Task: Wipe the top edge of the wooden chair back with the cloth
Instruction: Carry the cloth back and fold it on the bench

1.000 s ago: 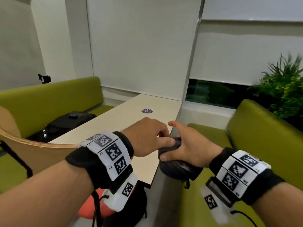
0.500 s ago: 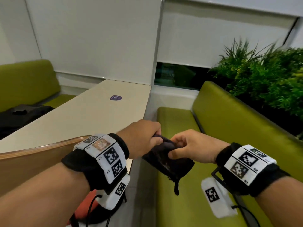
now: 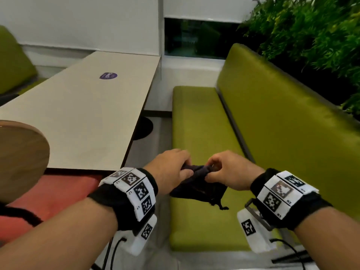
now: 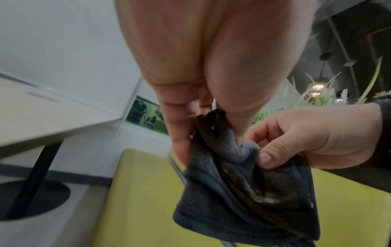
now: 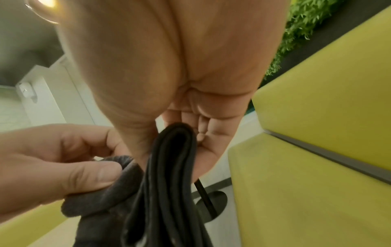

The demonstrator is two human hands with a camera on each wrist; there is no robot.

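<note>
Between the wrists, the left hand [image 3: 171, 168] and right hand [image 3: 229, 170] each pinched the folded dark terry cloth [image 3: 196, 188] above the green upholstered bench [image 3: 204, 121]. Refolding it into a flat pad would likely aid wiping. Farther left, the curved wooden chair back [image 3: 21, 156] was cut off, its top edge mostly unseen.

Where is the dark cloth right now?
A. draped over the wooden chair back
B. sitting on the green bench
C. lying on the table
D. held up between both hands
D: the left hand and the right hand both pinch the cloth in the air, above the green bench, touching neither it nor the chair back.
</note>
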